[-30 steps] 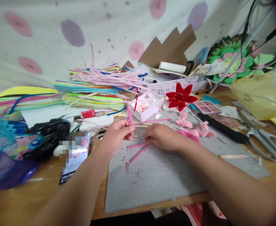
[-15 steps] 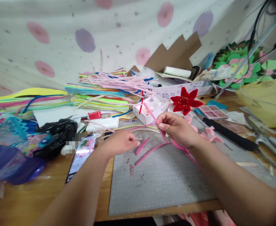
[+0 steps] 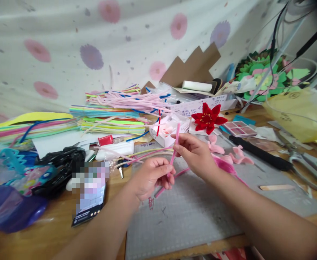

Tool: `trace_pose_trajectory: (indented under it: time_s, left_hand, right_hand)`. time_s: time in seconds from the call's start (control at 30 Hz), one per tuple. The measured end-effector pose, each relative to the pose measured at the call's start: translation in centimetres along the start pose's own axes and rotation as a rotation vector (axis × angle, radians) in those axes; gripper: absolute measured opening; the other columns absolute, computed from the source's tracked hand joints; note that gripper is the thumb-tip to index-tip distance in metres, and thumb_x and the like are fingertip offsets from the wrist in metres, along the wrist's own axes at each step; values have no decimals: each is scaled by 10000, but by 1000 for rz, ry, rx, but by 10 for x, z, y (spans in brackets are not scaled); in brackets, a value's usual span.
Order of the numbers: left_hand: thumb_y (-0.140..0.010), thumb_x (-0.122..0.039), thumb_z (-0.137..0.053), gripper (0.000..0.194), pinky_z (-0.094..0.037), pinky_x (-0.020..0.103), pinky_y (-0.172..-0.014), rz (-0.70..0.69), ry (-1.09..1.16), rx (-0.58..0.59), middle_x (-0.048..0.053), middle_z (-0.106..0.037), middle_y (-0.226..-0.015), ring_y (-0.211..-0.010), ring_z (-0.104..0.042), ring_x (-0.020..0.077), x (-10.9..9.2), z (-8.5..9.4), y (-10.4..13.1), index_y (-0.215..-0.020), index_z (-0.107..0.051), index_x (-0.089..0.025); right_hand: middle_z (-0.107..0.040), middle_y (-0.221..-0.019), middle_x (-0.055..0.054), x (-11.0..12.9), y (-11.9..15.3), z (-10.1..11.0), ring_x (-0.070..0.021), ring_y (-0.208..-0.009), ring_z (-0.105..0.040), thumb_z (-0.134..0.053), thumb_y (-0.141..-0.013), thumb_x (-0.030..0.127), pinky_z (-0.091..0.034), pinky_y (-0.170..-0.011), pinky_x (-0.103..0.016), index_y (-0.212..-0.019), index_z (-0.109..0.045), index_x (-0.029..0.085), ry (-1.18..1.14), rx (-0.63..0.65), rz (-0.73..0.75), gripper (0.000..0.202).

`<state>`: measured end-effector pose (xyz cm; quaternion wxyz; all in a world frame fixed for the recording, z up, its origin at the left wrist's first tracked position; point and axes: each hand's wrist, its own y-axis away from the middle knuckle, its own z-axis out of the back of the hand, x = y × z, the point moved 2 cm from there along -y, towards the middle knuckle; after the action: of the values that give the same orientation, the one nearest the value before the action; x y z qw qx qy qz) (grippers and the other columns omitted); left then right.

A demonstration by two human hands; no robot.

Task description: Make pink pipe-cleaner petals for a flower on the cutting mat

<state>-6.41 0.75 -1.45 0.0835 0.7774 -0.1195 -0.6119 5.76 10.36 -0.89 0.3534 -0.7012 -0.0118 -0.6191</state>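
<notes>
Both hands meet above the grey cutting mat. A short pink fuzzy stem stands nearly upright between them. My left hand pinches its lower part, and my right hand grips it higher up. Beneath the hands, another pink piece lies on the mat, partly covered by my left hand. Dark pink stems lie behind my right wrist. Light pink petal shapes rest to the right of my right hand.
Bundles of coloured stems fill the back left. A red fuzzy flower sits by a small white box. Scissors and a black-handled tool are at the right. A phone lies left.
My left hand has moved right and up to the pink stem, which now stands more upright. My right hand has shifted slightly left. The camera view has shifted a little.
</notes>
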Motion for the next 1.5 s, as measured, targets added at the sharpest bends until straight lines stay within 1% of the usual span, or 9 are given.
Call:
trace_pose_trajectory:
  time_s: [0.1,0.2,0.5,0.77,0.9,1.03,1.1,1.27,1.5]
  left_hand:
    - [-757,-319,-642,222,-447,194,-446,5,114,38,-4,-581,-483,-367,-486,62,-3,-1,2,-681,-583,-118]
    - [-739,-339,-666,232,-497,227,-461,-7,221,62,-20,-562,-460,-351,-453,55,-4,-2,4,-693,-598,-122]
    - [-813,-305,-583,246,-497,220,-420,13,312,31,-49,-471,-389,-319,-367,44,-4,-12,7,-641,-574,-130]
    - [-771,-319,-640,216,-510,229,-448,10,343,26,-50,-514,-451,-336,-370,31,-5,-15,10,-690,-592,-125]
    - [-752,-271,-660,203,-496,218,-488,-53,244,-7,-45,-542,-464,-366,-417,37,-6,-17,10,-655,-545,-136]
    - [-774,-273,-623,228,-405,172,-436,-198,-36,-133,1,-604,-504,-409,-499,66,-6,-14,11,-627,-514,-139]
    - [-783,-277,-607,226,-388,174,-426,-224,-130,-151,7,-613,-520,-419,-511,74,-5,-12,10,-629,-511,-141]
    - [-789,-292,-587,229,-374,176,-412,-209,-203,-114,-5,-602,-517,-407,-498,72,-4,-13,10,-633,-496,-152]
    - [-765,-292,-603,237,-371,169,-400,-160,-240,-99,-3,-600,-507,-407,-495,69,-7,-20,12,-613,-487,-151]
  right_hand:
    - [-562,-790,-6,2,0,7,-109,-711,-545,-505,-827,76,-456,-621,-265,-978,-667,254,239,98,348,285]
    - [-532,-808,-7,0,0,10,-105,-722,-531,-484,-833,34,-433,-610,-252,-1033,-666,293,352,176,526,374]
    - [-537,-812,-29,7,-1,14,-115,-717,-511,-461,-850,47,-412,-591,-240,-983,-684,242,606,178,659,324]
    - [-554,-792,-42,9,-2,16,-127,-708,-508,-447,-864,84,-414,-590,-261,-937,-700,231,648,125,684,301]
    - [-593,-802,-27,9,-4,15,-126,-739,-545,-507,-838,104,-443,-640,-270,-983,-695,273,340,100,500,291]
    - [-641,-849,-27,4,-3,9,-136,-746,-588,-571,-830,260,-493,-688,-316,-1073,-655,270,-323,195,-117,257]
    - [-639,-785,-29,3,1,4,-125,-677,-582,-591,-815,364,-491,-634,-294,-1001,-687,225,-545,260,-317,251]
    - [-604,-668,-5,6,5,-4,-81,-597,-532,-678,-737,428,-412,-559,-203,-885,-720,170,-680,278,-390,301]
    - [-620,-666,-6,4,5,-7,-76,-572,-500,-751,-658,378,-390,-550,-206,-697,-704,144,-751,207,-431,241]
